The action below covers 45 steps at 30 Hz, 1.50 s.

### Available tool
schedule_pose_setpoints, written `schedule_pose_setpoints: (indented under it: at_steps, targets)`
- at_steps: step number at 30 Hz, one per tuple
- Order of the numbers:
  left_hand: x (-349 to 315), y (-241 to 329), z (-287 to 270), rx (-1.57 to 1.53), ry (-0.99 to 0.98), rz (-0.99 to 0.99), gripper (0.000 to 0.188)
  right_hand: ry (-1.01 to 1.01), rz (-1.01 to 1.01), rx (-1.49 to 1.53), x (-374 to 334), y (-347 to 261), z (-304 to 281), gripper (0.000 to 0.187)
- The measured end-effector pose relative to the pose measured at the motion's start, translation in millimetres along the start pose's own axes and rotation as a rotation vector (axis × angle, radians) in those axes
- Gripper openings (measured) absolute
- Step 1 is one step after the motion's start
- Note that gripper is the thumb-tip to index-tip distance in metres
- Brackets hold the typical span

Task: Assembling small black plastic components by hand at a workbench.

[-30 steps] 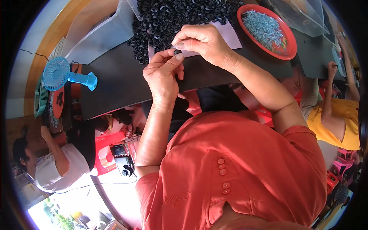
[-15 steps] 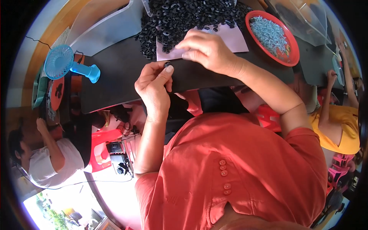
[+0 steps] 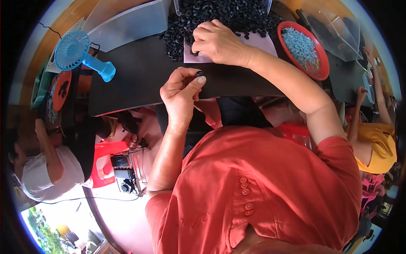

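Between the thumb and curled fingers of my left hand [image 3: 181, 97], a small round black part [image 3: 199, 73] is pinched just above the table's near edge. My right hand [image 3: 220, 45] is farther forward, over the pink sheet [image 3: 258, 45], at the near side of a heap of small black plastic parts [image 3: 228, 16]. Its fingers are curled down and together. A bit of black shows under the fingertips, but whether they grip a part is hidden.
A red plate [image 3: 325, 70] of small shiny pale-blue pieces [image 3: 299, 46] stands right of the heap. Clear plastic bins [image 3: 131, 27] sit behind at both sides. A blue fan [image 3: 99, 67] stands on the left of the dark table [image 3: 139, 80]. Co-workers sit at both sides.
My right hand has moved forward and slightly left, down onto the near edge of the heap, its fingers curling in. My left hand still holds the black part, somewhat farther right in view.
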<state>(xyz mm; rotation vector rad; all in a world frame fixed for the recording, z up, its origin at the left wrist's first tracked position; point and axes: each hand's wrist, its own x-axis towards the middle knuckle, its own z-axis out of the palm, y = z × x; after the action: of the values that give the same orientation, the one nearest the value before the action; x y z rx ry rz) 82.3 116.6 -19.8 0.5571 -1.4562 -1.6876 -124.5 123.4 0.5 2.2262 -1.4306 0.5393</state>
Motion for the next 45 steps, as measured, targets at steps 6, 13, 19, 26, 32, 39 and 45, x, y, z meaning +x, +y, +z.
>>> schedule_pose_setpoints:
  at_steps: [6, 13, 19, 26, 32, 39, 45]
  targets:
    - [0.4, 1.3, 3.1, 0.011, 0.024, -0.032, 0.01, 0.029, -0.001, -0.022, 0.9, -5.3, 12.4, 0.013]
    - [1.5, 2.3, 4.1, 0.037, 0.025, -0.023, 0.011, 0.051, 0.1, -0.129, 2.5, -12.2, 17.2, 0.009]
    - [12.3, 6.3, 8.7, -0.001, 0.111, -0.065, 0.01, 0.165, 0.404, 0.536, 4.5, -21.3, -26.6, 0.011]
    - [38.6, 15.7, 45.6, -0.028, 0.072, -0.035, 0.01, 0.219, 0.784, 1.114, -16.2, -20.7, -53.7, 0.016]
    - [57.7, 5.3, 52.0, 0.046, 0.04, 0.061, 0.009, 0.284, 0.68, 0.897, -23.3, -3.2, -37.9, 0.016]
    - [73.2, 6.0, 76.6, 0.151, -0.083, 0.101, 0.01, 0.314, 0.649, 0.634, -42.7, 12.5, -50.0, 0.015]
    - [77.4, -4.4, 71.2, 0.174, -0.054, 0.098, 0.01, 0.351, 0.649, 0.617, -45.5, 15.7, -34.8, 0.013]
